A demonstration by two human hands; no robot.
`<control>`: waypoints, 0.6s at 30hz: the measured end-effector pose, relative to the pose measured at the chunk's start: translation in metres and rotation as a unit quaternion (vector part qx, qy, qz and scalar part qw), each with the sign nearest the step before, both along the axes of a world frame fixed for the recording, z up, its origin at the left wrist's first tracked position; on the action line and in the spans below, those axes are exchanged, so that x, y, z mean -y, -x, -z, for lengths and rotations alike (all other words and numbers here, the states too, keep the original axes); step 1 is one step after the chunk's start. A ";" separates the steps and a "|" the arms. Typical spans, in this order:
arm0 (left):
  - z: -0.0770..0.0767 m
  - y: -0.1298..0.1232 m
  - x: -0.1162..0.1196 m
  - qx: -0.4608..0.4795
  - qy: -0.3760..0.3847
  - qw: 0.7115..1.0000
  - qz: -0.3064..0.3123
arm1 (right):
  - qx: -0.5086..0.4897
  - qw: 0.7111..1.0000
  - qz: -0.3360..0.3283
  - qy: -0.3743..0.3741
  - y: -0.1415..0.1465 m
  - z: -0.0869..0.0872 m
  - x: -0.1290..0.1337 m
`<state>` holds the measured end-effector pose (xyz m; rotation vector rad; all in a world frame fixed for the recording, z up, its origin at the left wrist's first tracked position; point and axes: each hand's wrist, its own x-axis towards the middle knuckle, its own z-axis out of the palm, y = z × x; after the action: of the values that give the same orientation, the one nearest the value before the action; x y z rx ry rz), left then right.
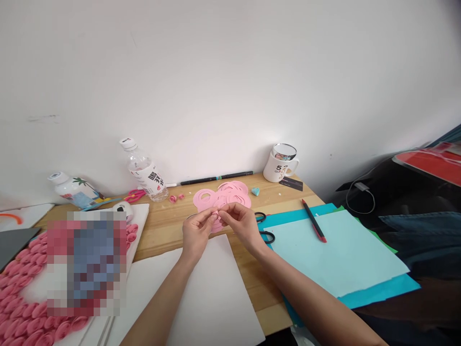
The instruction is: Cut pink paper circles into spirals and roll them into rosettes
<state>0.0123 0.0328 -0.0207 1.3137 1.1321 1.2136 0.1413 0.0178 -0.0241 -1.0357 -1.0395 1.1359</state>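
My left hand (197, 231) and my right hand (242, 222) meet over the table, fingertips together. Between them they pinch a small piece of pink paper (215, 213), mostly covered by the fingers. Just behind lies a pile of pink paper spirals (234, 193) with cut rings. A white sheet (212, 293) is spread under my left forearm. Black scissor handles (268, 237) poke out beside my right hand, near the blue paper.
Light blue sheets (334, 254) with a pen (314, 221) lie right. A mug (281, 163), a bottle (144, 170) and a black marker (216, 178) line the wall. Pink paper roses (36, 293) cover a board at left; a blurred patch hides part.
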 end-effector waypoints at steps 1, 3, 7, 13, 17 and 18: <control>0.000 0.000 0.000 -0.003 0.000 1.000 0.003 | 0.010 1.000 -0.004 0.001 -0.001 0.000 0.000; 0.001 0.001 -0.001 -0.002 0.005 1.000 0.010 | 0.022 1.000 -0.004 0.006 -0.002 0.000 0.000; 0.000 0.001 -0.001 0.020 0.020 0.999 0.023 | -0.001 1.000 -0.005 0.014 -0.005 0.000 -0.001; 0.000 -0.001 -0.001 0.072 0.061 0.995 0.028 | 0.004 1.000 -0.015 0.012 -0.008 0.001 -0.003; 0.001 0.001 -0.002 0.067 0.050 0.996 0.036 | 0.038 0.999 0.002 0.004 -0.009 0.004 -0.003; 0.001 0.002 -0.003 0.056 0.041 0.997 0.040 | 0.044 0.999 0.000 0.003 -0.010 0.005 -0.002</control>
<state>0.0102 0.0356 -0.0220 1.2030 1.0298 1.1543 0.1510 0.0203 -0.0286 -1.1000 -1.1059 1.1017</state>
